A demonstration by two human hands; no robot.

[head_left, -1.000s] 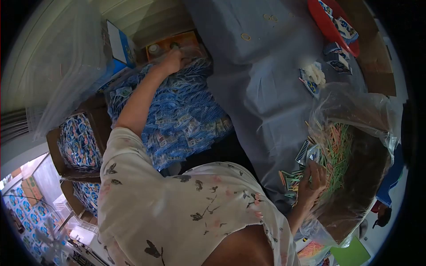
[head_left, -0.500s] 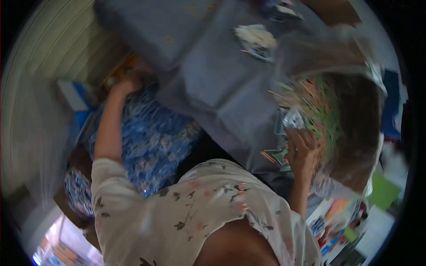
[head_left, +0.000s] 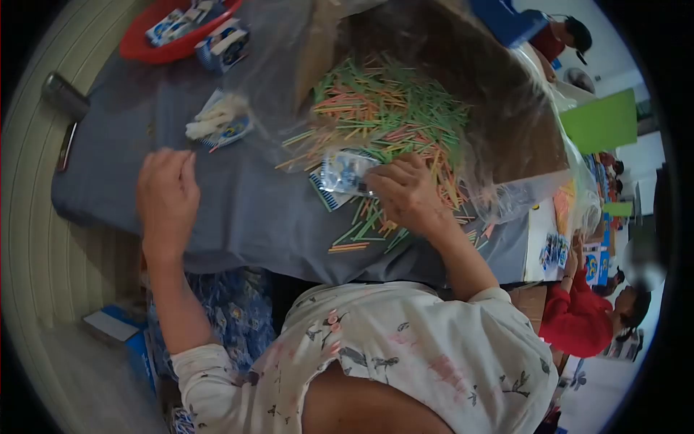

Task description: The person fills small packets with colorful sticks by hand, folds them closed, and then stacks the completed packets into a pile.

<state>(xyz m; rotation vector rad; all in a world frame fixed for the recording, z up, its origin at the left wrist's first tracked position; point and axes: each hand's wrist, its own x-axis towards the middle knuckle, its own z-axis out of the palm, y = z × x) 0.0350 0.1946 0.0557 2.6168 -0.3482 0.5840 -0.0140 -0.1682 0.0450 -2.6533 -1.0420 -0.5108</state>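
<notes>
My right hand [head_left: 408,192] is closed on the edge of a small clear packet [head_left: 344,172] with blue and white print. Beneath that packet lies another printed packet [head_left: 329,195] with a blue striped edge. Around and behind them spreads a pile of thin coloured sticks [head_left: 394,108] in green, orange and pink. Above the grey cloth at the left, my left hand [head_left: 168,192] has its fingers curled in; whether anything is inside them is hidden. Ahead of it, a pale, crumpled item [head_left: 213,119] rests on a blue and white packet [head_left: 235,132].
A lined cardboard box [head_left: 520,137] lies open towards the sticks. Packets sit in a red basin [head_left: 148,47] at the far left. A dark cylinder [head_left: 65,95] stands near the corner. Blue packets [head_left: 235,311] fill a space below the table. A person in red [head_left: 578,318] is at the right.
My left hand has come up from beside the blue packets below to above the grey cloth. My right hand now grips the clear packet by its edge. The view has turned towards the table.
</notes>
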